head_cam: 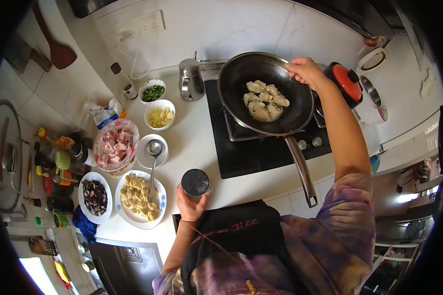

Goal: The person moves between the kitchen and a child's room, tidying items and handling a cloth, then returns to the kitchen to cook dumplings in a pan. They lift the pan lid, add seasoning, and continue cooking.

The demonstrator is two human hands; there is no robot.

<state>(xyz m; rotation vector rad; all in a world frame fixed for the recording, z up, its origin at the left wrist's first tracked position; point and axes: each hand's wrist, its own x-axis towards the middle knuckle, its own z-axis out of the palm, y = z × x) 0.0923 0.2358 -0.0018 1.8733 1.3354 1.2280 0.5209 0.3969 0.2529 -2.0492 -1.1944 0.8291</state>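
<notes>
My left hand point(191, 206) holds an upright jar with a dark round top point(195, 182) at the counter's front edge. With fingers pinched together, my right hand point(303, 72) is at the upper right rim of a dark frying pan point(234, 84); whether it touches the rim or pinches something small cannot be told. Several pale dumplings point(265, 96) lie in the pan, which sits on the black cooktop point(240, 162), its metal handle point(301, 169) pointing towards me. Left of the jar, a ladle point(154, 147) spans a white bowl point(142, 162) and a plate point(124, 215) of small pale pieces.
Bowls of raw meat point(116, 145), sliced garlic or ginger point(160, 117) and chopped greens point(153, 93) stand at left, with a plate of dark pieces point(95, 197). A steel pitcher point(191, 81) is behind the cooktop; a red-lidded pot point(347, 83) is at right, a sink point(123, 269) lower left.
</notes>
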